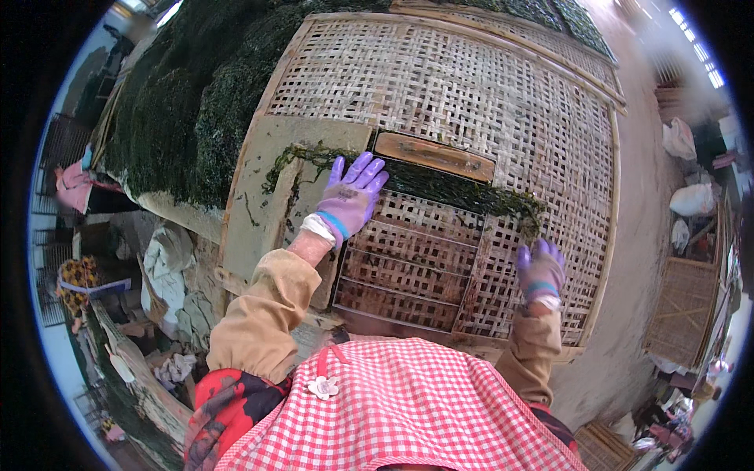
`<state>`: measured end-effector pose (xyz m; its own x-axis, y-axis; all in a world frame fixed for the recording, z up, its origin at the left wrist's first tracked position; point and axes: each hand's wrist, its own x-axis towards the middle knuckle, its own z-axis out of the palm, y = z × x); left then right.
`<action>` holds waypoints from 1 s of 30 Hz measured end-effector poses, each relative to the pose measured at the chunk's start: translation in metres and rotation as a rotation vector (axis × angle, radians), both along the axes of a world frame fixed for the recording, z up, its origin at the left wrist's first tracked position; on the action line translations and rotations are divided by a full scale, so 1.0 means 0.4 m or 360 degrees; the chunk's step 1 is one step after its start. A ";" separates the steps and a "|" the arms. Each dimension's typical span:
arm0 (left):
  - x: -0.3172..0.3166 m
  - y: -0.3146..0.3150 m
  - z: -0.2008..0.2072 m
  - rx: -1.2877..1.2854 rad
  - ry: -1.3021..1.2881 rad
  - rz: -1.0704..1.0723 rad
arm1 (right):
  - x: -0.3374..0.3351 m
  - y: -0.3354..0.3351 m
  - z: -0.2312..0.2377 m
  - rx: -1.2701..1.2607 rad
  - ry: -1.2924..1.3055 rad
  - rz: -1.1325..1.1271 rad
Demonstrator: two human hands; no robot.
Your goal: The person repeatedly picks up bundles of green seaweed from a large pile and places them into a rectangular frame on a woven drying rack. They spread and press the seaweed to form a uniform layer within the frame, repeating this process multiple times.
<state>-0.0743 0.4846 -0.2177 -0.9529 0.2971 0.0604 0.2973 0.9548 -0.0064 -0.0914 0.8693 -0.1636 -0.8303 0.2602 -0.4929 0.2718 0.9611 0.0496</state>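
**Inspector:** Report the position of your left hand (351, 195).

**Operator guide:** Your left hand, in a purple glove, lies flat with fingers spread apart. It rests on the upper left corner of the small bamboo lattice frame (408, 263), touching the strip of dark green seaweed (440, 187) that runs along the frame's top edge. It clamps nothing.

**Inspector:** And your right hand (539, 271)?

**Operator guide:** Your right hand, also gloved in purple, sits at the right side of the same frame, just below the right end of the seaweed strip. Its fingers curl downward; whether they grip the frame edge cannot be told.

**Inspector:** Locate the frame.

**Operator guide:** The frame lies on the large woven bamboo mat (471, 94), directly ahead of your checked apron (408, 408). A brown wooden block (433, 155) lies just above the seaweed strip. A heap of dark seaweed (196, 102) lies to the upper left.
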 end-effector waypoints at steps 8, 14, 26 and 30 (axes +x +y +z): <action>0.001 -0.005 -0.012 0.0131 0.0083 -0.0011 | 0.034 -0.121 0.040 -0.0714 0.1010 0.0226; -0.003 -0.011 -0.079 0.0266 0.0246 -0.0062 | -0.040 -0.369 -0.074 -0.0920 0.1067 0.1105; 0.227 -0.724 0.111 0.0311 0.0243 0.1163 | -0.013 -0.445 -0.116 -0.0559 0.0877 0.1038; 0.154 -0.896 -0.019 -0.0162 -0.0071 0.1684 | -0.019 -0.448 -0.119 -0.0581 0.0897 0.1080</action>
<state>-0.0126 0.1260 -0.2253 -0.7302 -0.6821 0.0405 -0.6817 0.7233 -0.1102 -0.0991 0.6902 -0.2114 -0.8877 -0.4550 0.0701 -0.4570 0.8528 -0.2528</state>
